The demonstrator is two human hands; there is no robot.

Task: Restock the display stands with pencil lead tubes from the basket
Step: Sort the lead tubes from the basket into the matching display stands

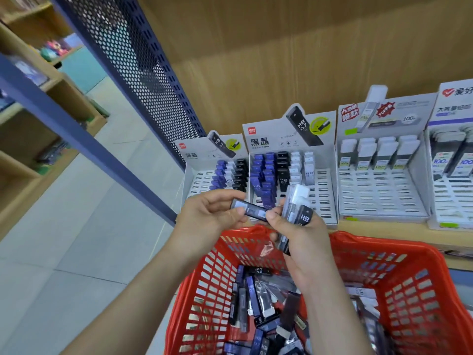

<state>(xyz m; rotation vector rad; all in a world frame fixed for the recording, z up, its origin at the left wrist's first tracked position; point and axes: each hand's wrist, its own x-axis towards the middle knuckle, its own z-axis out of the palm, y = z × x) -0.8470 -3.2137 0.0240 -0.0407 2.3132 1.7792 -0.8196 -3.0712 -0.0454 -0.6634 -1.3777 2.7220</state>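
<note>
My left hand pinches one dark blue lead tube by its end. My right hand grips a bunch of lead tubes, black and clear with white caps, and its thumb touches the blue tube's other end. Both hands hover above the red basket, which holds several loose lead tubes. Behind the hands stand two white display stands, partly filled with blue, black and white tubes; the smaller display stand is on the left.
Two more display stands with white-capped tubes sit to the right on the wooden shelf. A blue perforated metal panel rises at the left. Tiled floor and wooden shelving lie further left.
</note>
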